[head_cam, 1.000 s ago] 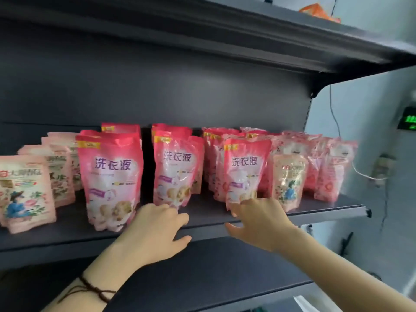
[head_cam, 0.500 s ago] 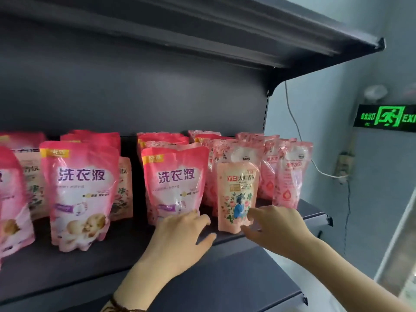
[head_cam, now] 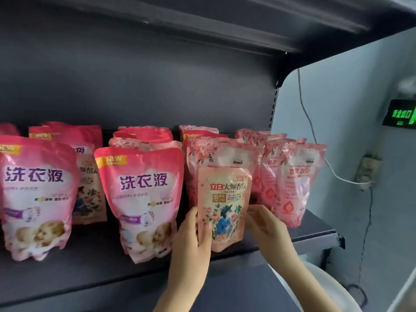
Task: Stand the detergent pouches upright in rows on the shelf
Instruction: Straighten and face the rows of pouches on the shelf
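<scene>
A pale pink floral pouch (head_cam: 224, 206) stands upright at the front of the dark shelf (head_cam: 310, 235). My left hand (head_cam: 191, 242) grips its left edge, thumb on the front. My right hand (head_cam: 265, 224) holds its right edge with curled fingers. To the left stand two bright pink pouches with purple lettering, one (head_cam: 141, 199) beside my left hand and one (head_cam: 36, 194) further left. More pink pouches stand in rows behind them, partly hidden. A light pink pouch (head_cam: 297, 183) stands at the right end.
The upper shelf (head_cam: 247, 30) overhangs closely. The shelf's right end stops near a grey wall with a cable (head_cam: 308, 122), a socket (head_cam: 367, 170) and a green exit sign (head_cam: 403, 115). A lower shelf (head_cam: 236, 289) juts out below my arms.
The view shifted right and closer. Both hands rose from the shelf's front edge and took hold of the floral pouch's two sides.
</scene>
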A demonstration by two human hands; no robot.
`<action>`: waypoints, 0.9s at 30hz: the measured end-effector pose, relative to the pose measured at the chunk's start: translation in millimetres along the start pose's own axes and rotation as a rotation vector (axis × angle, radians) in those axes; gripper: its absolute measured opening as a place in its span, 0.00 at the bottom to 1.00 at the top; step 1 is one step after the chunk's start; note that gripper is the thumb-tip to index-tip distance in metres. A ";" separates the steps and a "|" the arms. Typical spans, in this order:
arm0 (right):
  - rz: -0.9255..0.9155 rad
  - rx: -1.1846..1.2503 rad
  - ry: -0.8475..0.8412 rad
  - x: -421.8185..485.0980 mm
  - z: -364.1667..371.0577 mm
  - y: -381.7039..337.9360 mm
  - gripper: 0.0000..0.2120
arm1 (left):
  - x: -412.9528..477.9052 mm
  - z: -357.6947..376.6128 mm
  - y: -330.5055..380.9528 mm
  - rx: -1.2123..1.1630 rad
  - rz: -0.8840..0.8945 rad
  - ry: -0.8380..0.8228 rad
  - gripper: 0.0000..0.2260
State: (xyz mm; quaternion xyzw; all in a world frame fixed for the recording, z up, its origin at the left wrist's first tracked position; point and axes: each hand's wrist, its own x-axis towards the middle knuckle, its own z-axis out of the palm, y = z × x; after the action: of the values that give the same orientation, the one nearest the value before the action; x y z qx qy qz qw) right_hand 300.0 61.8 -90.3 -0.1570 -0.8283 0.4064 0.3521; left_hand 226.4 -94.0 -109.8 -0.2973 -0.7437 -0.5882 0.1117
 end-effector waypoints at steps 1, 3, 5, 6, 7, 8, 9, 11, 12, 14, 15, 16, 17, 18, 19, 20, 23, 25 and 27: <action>-0.012 0.015 0.005 0.8 -0.2 2.5 0.11 | 1.0 3.1 2.0 -0.042 -0.017 0.036 0.12; -0.037 0.032 0.020 2.4 -1.7 3.9 0.12 | 1.9 6.7 8.4 -0.073 -0.018 0.107 0.03; -0.065 0.086 0.025 2.1 -5.2 1.9 0.13 | -0.3 8.6 15.7 -0.124 -0.015 0.140 0.03; -0.083 0.130 0.019 1.2 -7.4 0.0 0.12 | -2.9 8.6 19.8 -0.177 -0.020 0.143 0.04; -0.102 0.174 0.009 -0.4 -9.6 -3.0 0.12 | -5.9 7.5 23.7 -0.239 -0.028 0.151 0.04; -0.124 0.217 -0.005 -2.8 -11.7 -7.3 0.11 | -9.5 4.6 28.1 -0.296 -0.036 0.170 0.05; -0.151 0.252 -0.017 -5.5 -12.7 -13.4 0.10 | -13.4 0.2 31.8 -0.348 -0.037 0.199 0.06; -0.209 0.321 -0.032 -12.6 -10.4 -29.9 0.11 | -20.7 -13.9 39.6 -0.425 -0.014 0.253 0.07; -0.233 0.351 -0.043 -17.1 -6.0 -39.4 0.11 | -24.1 -23.3 42.6 -0.440 -0.001 0.274 0.07; -0.257 0.389 -0.059 -27.1 8.6 -57.4 0.10 | -31.4 -46.3 45.3 -0.443 0.026 0.316 0.06; -0.263 0.396 -0.064 -32.3 18.8 -66.0 0.10 | -34.9 -60.0 44.4 -0.442 0.038 0.334 0.06; -0.270 0.398 -0.069 -37.7 30.8 -74.9 0.10 | -38.2 -75.0 42.1 -0.440 0.044 0.349 0.06; -0.281 0.400 -0.078 -43.3 43.8 -84.0 0.10 | -41.0 -90.7 38.8 -0.438 0.044 0.361 0.06; -0.289 0.407 -0.091 -48.6 57.5 -93.5 0.10 | -43.6 -106.6 35.0 -0.438 0.041 0.372 0.06; -0.292 0.417 -0.105 -54.0 71.9 -103.3 0.10 | -45.8 -122.6 30.1 -0.437 0.038 0.380 0.05; -0.288 0.427 -0.115 -59.8 86.5 -112.6 0.10 | -47.6 -138.8 24.2 -0.433 0.034 0.387 0.05; -0.267 0.440 -0.114 -78.2 132.9 -139.4 0.08 | -51.0 -190.7 2.8 -0.415 0.033 0.381 0.04; -0.266 0.442 -0.085 -92.1 164.1 -157.9 0.08 | -51.9 -226.7 -12.8 -0.402 0.039 0.363 0.04; -0.257 0.449 -0.063 -106.0 194.6 -176.7 0.09 | -52.4 -261.8 -28.1 -0.384 0.039 0.337 0.05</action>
State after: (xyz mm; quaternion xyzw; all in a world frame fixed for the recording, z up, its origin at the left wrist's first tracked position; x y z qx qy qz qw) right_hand 240.7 -215.2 -82.2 0.0441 -0.7410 0.5368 0.4011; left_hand 204.1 -360.3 -85.4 -0.2253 -0.5834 -0.7576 0.1869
